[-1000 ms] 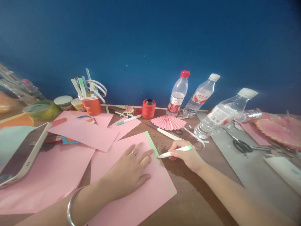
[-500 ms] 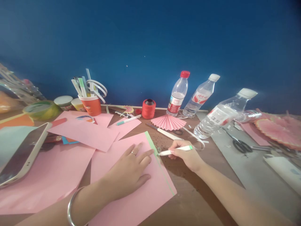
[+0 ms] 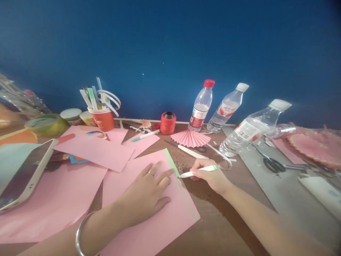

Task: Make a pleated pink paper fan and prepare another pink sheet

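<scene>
A pink sheet (image 3: 125, 231) lies on the brown table, with a green band along the upper part of its right edge and a thin green line running down below it. My left hand (image 3: 149, 192) rests flat on the sheet, fingers spread, a ring on one finger. Just right of that edge, my right hand (image 3: 206, 174) pinches a white marker (image 3: 198, 171) with a green end. The marker's tip touches the edge of the sheet at the lower end of the green band.
Behind are a red thread spool (image 3: 168, 123), a pleated pink fan (image 3: 190, 138), a cutter (image 3: 191, 152) and upright bottles (image 3: 198, 113). Left: a pen cup (image 3: 102, 119), more pink paper (image 3: 48, 202) and a phone (image 3: 29, 174). Scissors (image 3: 273, 164) lie right on a grey mat (image 3: 266, 185).
The marker tip and my right hand have shifted very slightly down along the sheet's edge. My left hand stays in place on the paper.
</scene>
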{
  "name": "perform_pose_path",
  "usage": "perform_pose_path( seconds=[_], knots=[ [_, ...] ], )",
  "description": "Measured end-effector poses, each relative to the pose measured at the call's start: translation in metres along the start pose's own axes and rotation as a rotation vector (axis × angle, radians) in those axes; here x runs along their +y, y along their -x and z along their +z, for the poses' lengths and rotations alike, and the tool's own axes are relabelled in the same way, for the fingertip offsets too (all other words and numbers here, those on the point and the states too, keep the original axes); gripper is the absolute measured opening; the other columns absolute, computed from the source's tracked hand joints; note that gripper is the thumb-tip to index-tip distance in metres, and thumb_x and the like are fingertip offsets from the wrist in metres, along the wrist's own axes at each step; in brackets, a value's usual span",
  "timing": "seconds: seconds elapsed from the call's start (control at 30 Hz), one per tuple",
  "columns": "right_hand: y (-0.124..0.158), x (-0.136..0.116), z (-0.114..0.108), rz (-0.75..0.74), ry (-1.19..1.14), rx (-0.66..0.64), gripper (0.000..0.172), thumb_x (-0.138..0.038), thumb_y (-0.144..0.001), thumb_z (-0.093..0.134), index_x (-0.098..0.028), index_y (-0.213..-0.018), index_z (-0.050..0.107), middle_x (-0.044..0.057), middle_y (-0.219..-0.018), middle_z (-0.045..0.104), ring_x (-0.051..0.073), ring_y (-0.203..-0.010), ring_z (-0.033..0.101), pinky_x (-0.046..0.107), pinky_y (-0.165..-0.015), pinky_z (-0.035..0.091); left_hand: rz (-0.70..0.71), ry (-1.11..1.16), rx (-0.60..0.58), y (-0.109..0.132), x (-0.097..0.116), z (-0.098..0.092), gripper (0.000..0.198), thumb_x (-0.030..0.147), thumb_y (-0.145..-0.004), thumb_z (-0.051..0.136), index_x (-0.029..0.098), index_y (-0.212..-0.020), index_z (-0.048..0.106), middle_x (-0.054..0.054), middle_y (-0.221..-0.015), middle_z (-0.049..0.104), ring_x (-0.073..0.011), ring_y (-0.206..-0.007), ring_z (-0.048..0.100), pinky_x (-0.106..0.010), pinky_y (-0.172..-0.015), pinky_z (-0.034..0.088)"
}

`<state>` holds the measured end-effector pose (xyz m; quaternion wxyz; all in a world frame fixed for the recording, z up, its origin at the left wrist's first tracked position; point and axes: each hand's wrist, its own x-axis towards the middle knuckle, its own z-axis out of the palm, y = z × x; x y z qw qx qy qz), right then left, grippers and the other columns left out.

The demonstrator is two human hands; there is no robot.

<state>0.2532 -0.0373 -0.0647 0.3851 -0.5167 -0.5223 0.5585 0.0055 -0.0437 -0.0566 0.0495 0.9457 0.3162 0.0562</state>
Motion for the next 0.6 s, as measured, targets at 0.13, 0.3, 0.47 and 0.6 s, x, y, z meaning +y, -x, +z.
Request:
perform_pose_path(
  seconds=[0.13, 0.3, 0.47, 0.6],
  knots=[
    [0.0000, 0.0010, 0.0001, 0.029, 0.004, -0.043, 0.010, -0.020, -0.060, 0.061, -0.017, -0.052, 0.056, -0.001, -0.052, 0.059, 0.013, -0.049, 0.055, 0.025, -0.049, 0.044, 0.007, 0.012, 0.015, 0.0001, -0.0005, 0.0003, 0.024, 0.036, -0.087, 0.049, 0.023, -0.107, 0.052, -0.001, -0.138, 0.044, -0.0336, -0.131, 0.030, -0.051, -0.106, 0.025],
    [-0.0002, 0.0017, -0.0004, 0.031, 0.003, -0.035, 0.011, -0.021, -0.061, 0.062, -0.018, -0.053, 0.055, -0.001, -0.052, 0.059, 0.013, -0.049, 0.056, 0.025, -0.050, 0.044, 0.007, 0.008, 0.003, 0.0002, -0.0010, 0.0011, 0.025, 0.036, -0.086, 0.050, 0.023, -0.108, 0.052, 0.000, -0.140, 0.042, -0.0350, -0.131, 0.029, -0.052, -0.105, 0.025],
    [-0.0002, 0.0006, -0.0003, 0.001, 0.003, -0.015, 0.011, -0.021, -0.062, 0.061, -0.017, -0.053, 0.055, -0.001, -0.052, 0.060, 0.013, -0.049, 0.056, 0.025, -0.050, 0.044, 0.004, -0.009, -0.018, -0.0003, -0.0003, 0.0011, 0.025, 0.037, -0.087, 0.048, 0.022, -0.107, 0.052, 0.001, -0.142, 0.040, -0.0364, -0.131, 0.028, -0.054, -0.105, 0.025],
    [-0.0020, -0.0026, 0.0013, -0.001, 0.009, -0.005, 0.011, -0.019, -0.061, 0.059, -0.017, -0.052, 0.055, -0.001, -0.050, 0.059, 0.012, -0.047, 0.054, 0.024, -0.048, 0.042, 0.006, -0.029, -0.047, -0.0015, 0.0002, -0.0004, 0.026, 0.037, -0.087, 0.048, 0.021, -0.107, 0.052, 0.002, -0.142, 0.039, -0.0385, -0.131, 0.028, -0.055, -0.104, 0.025]
  ],
)
